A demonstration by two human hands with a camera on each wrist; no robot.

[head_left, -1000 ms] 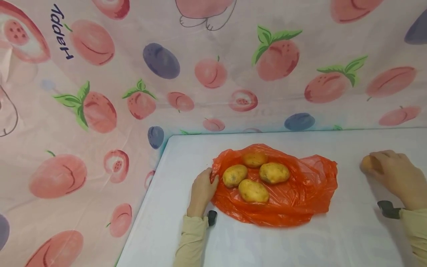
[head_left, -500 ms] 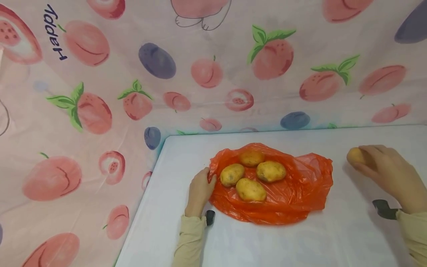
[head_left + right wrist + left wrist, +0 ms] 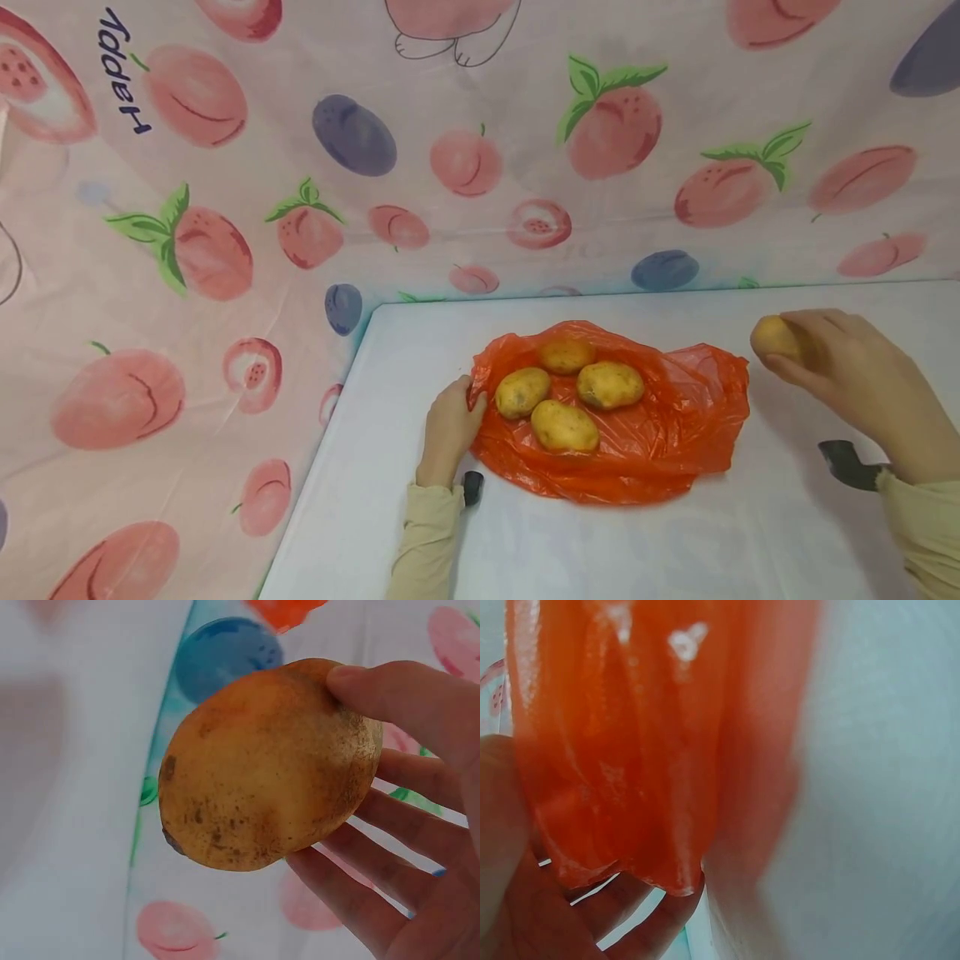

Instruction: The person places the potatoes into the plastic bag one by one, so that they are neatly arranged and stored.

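Note:
My right hand holds a potato between thumb and fingers, to the right of a red plastic bag. In the right wrist view the potato shows dark specks and a dark spot at one end. At the bag's left edge, my left hand pinches the thin plastic. The left wrist view shows that bag edge hanging between thumb and fingers. Several more potatoes lie grouped on the left part of the bag.
The bag lies on a white table. Behind and to the left of the table hangs a pink fruit-print cloth. A black wrist mount shows by the right sleeve, another by the left.
My right hand has carried the potato leftward and slightly up, closer to the bag's right edge. My left hand keeps its pinch on the bag, and the potatoes on it lie as before.

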